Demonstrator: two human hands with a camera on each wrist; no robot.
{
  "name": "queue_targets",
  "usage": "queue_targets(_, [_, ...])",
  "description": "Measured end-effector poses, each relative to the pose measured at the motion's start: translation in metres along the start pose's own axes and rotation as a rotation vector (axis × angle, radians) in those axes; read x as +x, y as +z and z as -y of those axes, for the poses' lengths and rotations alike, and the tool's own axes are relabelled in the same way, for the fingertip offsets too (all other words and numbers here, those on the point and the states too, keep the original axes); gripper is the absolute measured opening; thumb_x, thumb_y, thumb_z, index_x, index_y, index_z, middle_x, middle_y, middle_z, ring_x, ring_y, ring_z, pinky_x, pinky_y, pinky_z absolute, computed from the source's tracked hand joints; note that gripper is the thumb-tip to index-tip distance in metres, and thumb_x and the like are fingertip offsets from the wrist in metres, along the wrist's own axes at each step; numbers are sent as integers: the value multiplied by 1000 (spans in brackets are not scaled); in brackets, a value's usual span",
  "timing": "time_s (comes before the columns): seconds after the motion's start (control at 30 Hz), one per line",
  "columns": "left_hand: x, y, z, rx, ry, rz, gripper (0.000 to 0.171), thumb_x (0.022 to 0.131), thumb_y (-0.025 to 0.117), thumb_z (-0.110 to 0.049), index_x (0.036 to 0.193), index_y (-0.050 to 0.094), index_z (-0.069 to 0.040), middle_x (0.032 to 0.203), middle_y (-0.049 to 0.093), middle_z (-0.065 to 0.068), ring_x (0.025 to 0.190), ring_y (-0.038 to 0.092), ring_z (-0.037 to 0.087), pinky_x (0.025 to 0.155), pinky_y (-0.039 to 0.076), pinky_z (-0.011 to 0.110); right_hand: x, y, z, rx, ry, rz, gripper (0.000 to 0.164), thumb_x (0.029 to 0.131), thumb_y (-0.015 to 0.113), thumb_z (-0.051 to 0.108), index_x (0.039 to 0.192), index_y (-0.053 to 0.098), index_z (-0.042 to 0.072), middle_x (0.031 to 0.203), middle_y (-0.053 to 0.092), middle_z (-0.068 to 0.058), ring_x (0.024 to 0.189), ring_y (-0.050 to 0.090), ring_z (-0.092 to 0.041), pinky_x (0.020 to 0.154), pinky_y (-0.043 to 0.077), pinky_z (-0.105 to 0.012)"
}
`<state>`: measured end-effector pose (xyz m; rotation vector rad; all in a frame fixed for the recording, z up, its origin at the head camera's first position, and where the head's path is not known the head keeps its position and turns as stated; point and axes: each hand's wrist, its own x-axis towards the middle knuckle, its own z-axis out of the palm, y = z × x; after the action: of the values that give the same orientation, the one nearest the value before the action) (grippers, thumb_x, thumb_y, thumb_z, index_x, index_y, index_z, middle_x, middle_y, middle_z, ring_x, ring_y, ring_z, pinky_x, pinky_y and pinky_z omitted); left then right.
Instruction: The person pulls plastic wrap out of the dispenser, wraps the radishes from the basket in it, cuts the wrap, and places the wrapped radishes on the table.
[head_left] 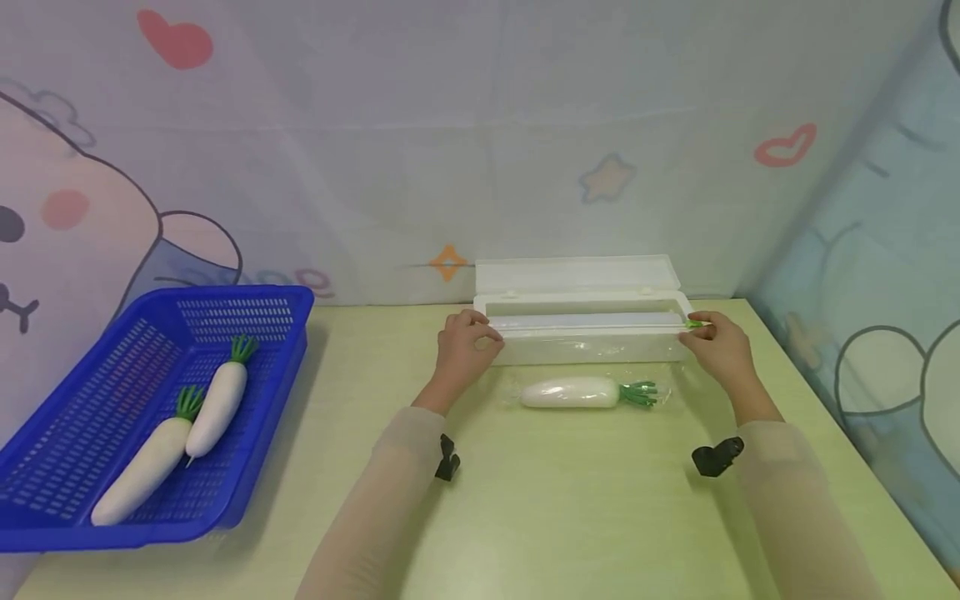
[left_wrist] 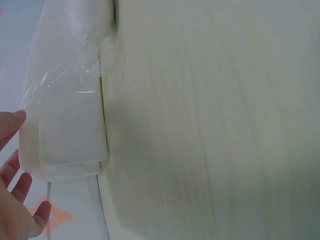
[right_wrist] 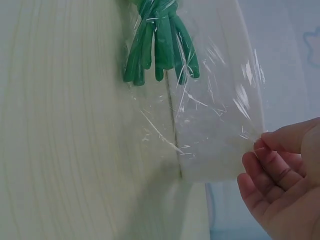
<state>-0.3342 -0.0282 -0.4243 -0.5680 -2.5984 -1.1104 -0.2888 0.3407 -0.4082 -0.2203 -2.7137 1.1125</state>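
Note:
A white cling film dispenser (head_left: pixel 585 348) stands at the back of the table with its lid raised and a roll inside. Clear cling film (right_wrist: pixel 215 100) comes down over its front and onto a white radish (head_left: pixel 570 392) with green leaf stalks, which lies before the box. At the dispenser's left end, my left hand (head_left: pixel 467 343) holds the film's edge with thumb and fingertip; the exact contact is partly hidden. My right hand (head_left: pixel 722 346) pinches the film's other edge at the right end, beside a small green piece (head_left: pixel 693 323) on the box.
To the left, a blue plastic basket (head_left: pixel 266 417) holds two more white radishes (head_left: pixel 217 408) with green tops. A printed cloth (head_left: pixel 390 150) hangs behind the pale table (head_left: pixel 570 517), and another side of it borders the right edge.

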Motion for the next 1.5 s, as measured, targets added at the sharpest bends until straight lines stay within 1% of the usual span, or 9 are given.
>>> queue_targets(0.2, [-1, -1, 4, 0, -22, 24, 13, 89, 69, -20, 88, 75, -8, 121, 58, 7, 122, 44, 31, 98, 32, 56, -1, -1, -7, -12, -53, 2, 45, 98, 52, 20, 135, 47, -5, 107, 60, -22, 89, 52, -25, 69, 42, -30])
queue_targets(0.47, [-6, -2, 5, -33, -26, 33, 13, 88, 70, -21, 88, 76, -9, 117, 53, 9, 116, 42, 31, 99, 29, 55, -11, -6, -11, -16, -83, 17, 41, 101, 49, 27, 123, 58, -6, 118, 59, -29, 108, 55, -39, 80, 46, -38])
queue_targets(0.53, [-8, -2, 5, -44, -34, 35, 13, 89, 70, -21, 88, 76, -9, 112, 51, 8, 109, 41, 29, 97, 29, 54, -14, -9, -12, -4, -84, 28, 42, 101, 50, 30, 120, 60, -5, 119, 59, -27, 105, 56, -33, 78, 47, -31])
queue_targets(0.67, [-14, -1, 7, -68, -41, 32, 12, 88, 71, -21, 87, 76, -10, 106, 46, 6, 101, 39, 26, 93, 30, 50, -21, -13, -15, 18, -92, 47, 43, 100, 51, 33, 119, 61, -4, 117, 61, -22, 93, 53, -7, 72, 44, -18])
queue_targets(0.8, [-21, 0, 8, -93, -50, 57, 12, 87, 71, -22, 88, 76, -11, 104, 45, 4, 100, 38, 24, 91, 31, 47, -29, -16, -21, 45, -81, 73, 44, 99, 52, 34, 119, 60, -4, 108, 63, -4, 86, 46, 8, 73, 43, -16])
queue_targets(0.9, [-26, -1, 6, -104, -54, 85, 12, 87, 72, -22, 88, 76, -11, 102, 46, 3, 100, 38, 24, 90, 31, 46, -34, -17, -25, 66, -74, 88, 45, 99, 52, 35, 120, 60, -4, 98, 58, 16, 86, 46, 11, 73, 43, -15])
queue_targets(1.0, [-30, -2, 4, -115, -46, 93, 10, 86, 73, -20, 87, 76, -10, 101, 48, 3, 101, 39, 25, 90, 32, 45, -38, -18, -28, 83, -77, 101, 46, 99, 53, 36, 120, 59, -4, 93, 53, 27, 85, 47, 12, 72, 43, -13])
queue_targets(1.27, [-38, -6, 6, -147, -48, 126, 9, 85, 73, -16, 86, 76, -8, 103, 51, 5, 102, 41, 24, 88, 36, 41, -47, -19, -32, 79, -53, 165, 49, 98, 53, 39, 122, 58, -3, 102, 58, 16, 92, 45, 8, 87, 43, -41])
queue_targets(1.5, [-44, -9, 9, -138, -81, 243, 8, 85, 73, -18, 88, 76, -11, 108, 53, 4, 108, 42, 26, 92, 37, 48, -53, -17, -42, 83, -54, 192, 48, 97, 56, 37, 121, 60, -4, 95, 56, 27, 91, 44, 11, 85, 41, -36])
